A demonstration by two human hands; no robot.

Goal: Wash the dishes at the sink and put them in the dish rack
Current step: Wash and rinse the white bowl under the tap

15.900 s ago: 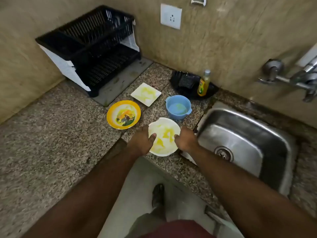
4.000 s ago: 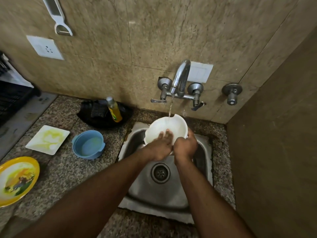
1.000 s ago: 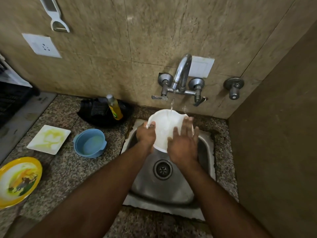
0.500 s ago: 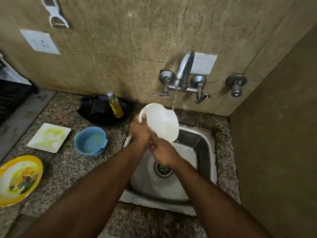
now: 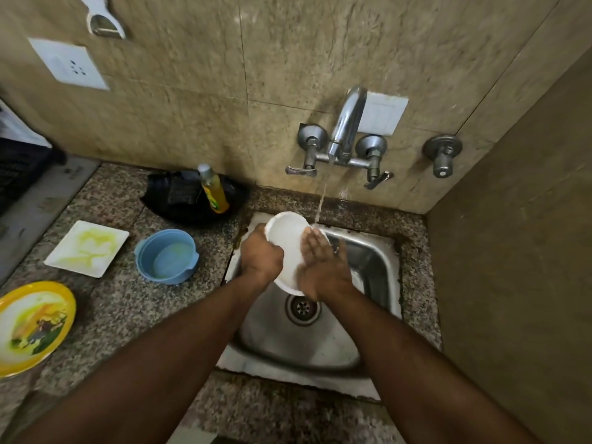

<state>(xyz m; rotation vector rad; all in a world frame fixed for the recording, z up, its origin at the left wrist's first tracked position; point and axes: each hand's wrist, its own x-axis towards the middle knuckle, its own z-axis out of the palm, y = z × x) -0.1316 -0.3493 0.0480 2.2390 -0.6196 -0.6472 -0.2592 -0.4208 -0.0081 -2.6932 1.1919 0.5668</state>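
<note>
Two hands rinsing a white plate

Two hands hold a white plate point(image 5: 287, 248) tilted over the sink point(image 5: 378, 267). The left hand point(image 5: 261, 258) grips its rim at nine o'clock with curled fingers. The right hand point(image 5: 322, 267) lies flat, fingers straight, against its three o'clock side. Water from the tap point(image 5: 346, 123) falls at one o'clock.

White plate point(image 5: 287, 248) — round, wet, tilted on edge — over the steel sink point(image 5: 368, 274), beside the stream.
</note>
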